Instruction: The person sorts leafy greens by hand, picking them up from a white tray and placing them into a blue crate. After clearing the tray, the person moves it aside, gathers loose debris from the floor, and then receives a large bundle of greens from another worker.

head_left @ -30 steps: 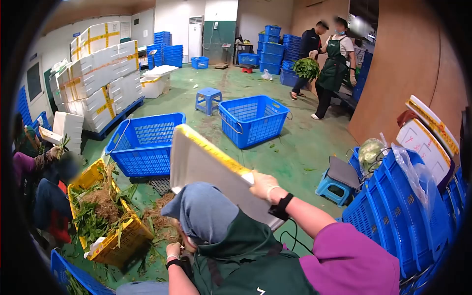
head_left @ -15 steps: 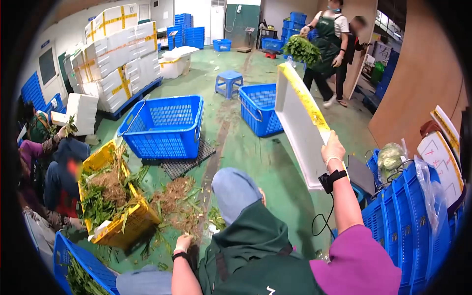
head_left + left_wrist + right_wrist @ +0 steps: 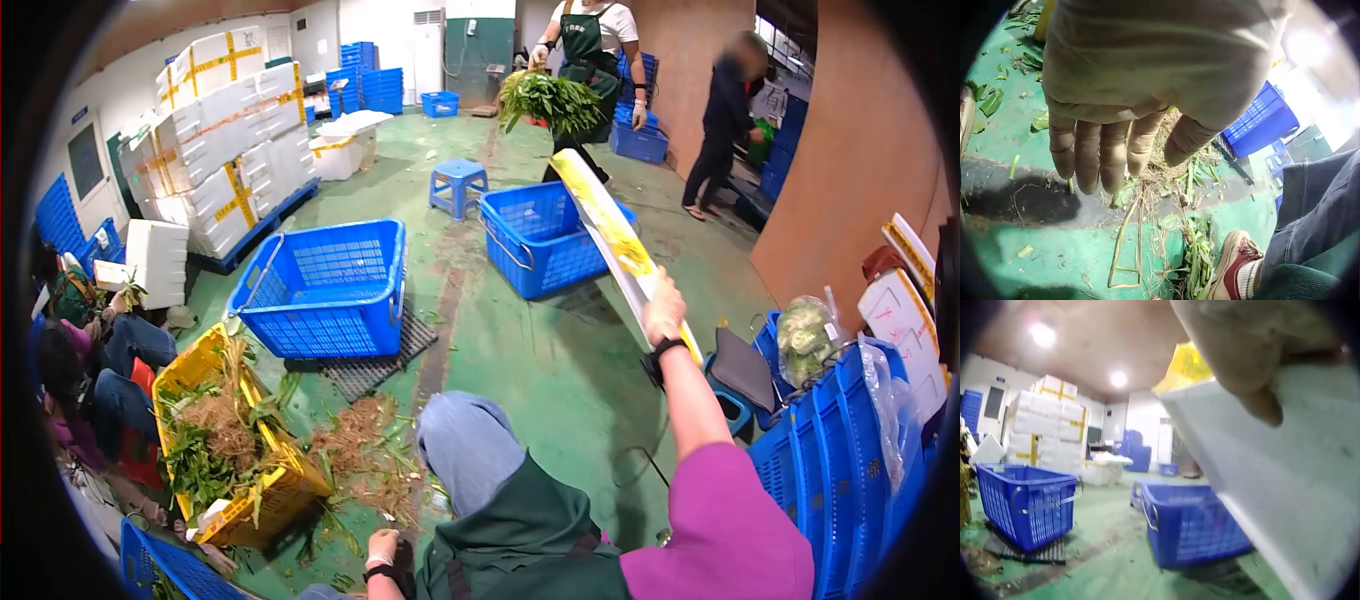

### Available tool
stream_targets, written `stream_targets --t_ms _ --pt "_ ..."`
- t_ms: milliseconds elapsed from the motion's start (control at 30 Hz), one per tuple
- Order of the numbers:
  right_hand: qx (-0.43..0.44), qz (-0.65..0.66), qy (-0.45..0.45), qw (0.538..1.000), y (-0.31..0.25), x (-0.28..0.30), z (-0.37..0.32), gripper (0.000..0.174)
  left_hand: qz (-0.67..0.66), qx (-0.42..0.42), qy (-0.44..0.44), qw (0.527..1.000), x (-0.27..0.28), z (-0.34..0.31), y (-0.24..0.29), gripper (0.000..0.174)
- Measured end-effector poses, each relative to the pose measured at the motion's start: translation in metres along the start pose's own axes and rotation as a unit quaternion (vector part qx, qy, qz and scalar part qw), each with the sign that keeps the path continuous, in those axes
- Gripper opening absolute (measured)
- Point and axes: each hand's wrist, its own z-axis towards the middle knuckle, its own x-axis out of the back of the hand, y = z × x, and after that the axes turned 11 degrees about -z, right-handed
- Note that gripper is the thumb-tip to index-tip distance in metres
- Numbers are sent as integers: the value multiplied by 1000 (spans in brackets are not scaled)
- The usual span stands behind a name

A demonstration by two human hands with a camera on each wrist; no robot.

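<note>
A white foam lid with yellow tape (image 3: 612, 225) is held up at its edge by my right hand (image 3: 664, 308), with the far end over a blue crate (image 3: 545, 262). In the right wrist view the thumb of my right hand (image 3: 1241, 356) lies over the lid's white face (image 3: 1272, 469). My gloved left hand (image 3: 383, 547) is low, above the floor near loose roots (image 3: 355, 440). In the left wrist view the fingers of my left hand (image 3: 1147, 81) hang down loosely with nothing visible in them, the roots and stems (image 3: 1197, 256) lying below.
Another blue crate (image 3: 325, 300) stands on a dark mat. A yellow crate of greens and roots (image 3: 285, 500) is at left, beside seated people. Beyond are a blue stool (image 3: 459, 185) and stacked foam boxes (image 3: 225, 125). Nested blue crates (image 3: 825, 470) stand at right; one person carries greens (image 3: 552, 103).
The lid has swung from in front of me to the right and turned more edge-on. The person with greens has come nearer and crossed left; the dark-clothed person is now apart at right.
</note>
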Motion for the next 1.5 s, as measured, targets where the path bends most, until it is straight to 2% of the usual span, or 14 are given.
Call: stream_targets --t_ms 133,233,433,567,633,767,800,900,1000,1033,1167,1233,1367,1500 --pt "-36 48 0 998 45 8 -61 75 6 -7 -13 1000 -1 12 -16 21" --pt "-67 -3 -95 993 73 11 -118 76 -16 56 -21 998 1 6 -20 21" --pt "-46 17 -59 997 75 60 -138 74 -1 78 -24 997 -10 12 -9 21" --pt "-59 75 48 994 75 79 -108 82 21 6 -38 999 -24 32 -15 20" --pt "-42 136 132 981 65 96 -97 84 180 -70 -18 981 -23 51 -29 20" --pt "-1 188 240 952 34 116 -73 82 39 28 -40 998 -28 13 -10 29" --pt "1 195 286 938 25 116 -71 82 74 10 -35 997 -25 7 -10 29" --pt "34 153 281 947 8 86 -65 82 165 -13 -17 986 -24 3 -4 33" --pt "63 -31 25 997 3 29 -59 82 159 -2 -9 987 -22 -2 2 37" --pt "79 -30 10 996 9 6 -66 82 169 -7 -8 986 -21 -15 13 38" --pt "72 -71 -31 994 16 26 -103 82 145 0 2 989 -18 11 -15 35" --pt "110 -92 -121 982 32 24 -128 81 151 4 -3 989 -16 5 -15 35" --pt "153 -9 -80 985 51 27 -169 80 189 0 -16 982 -20 -5 -8 41" --pt "111 122 -18 986 56 66 -145 81 177 11 -27 984 -17 -1 -8 39"
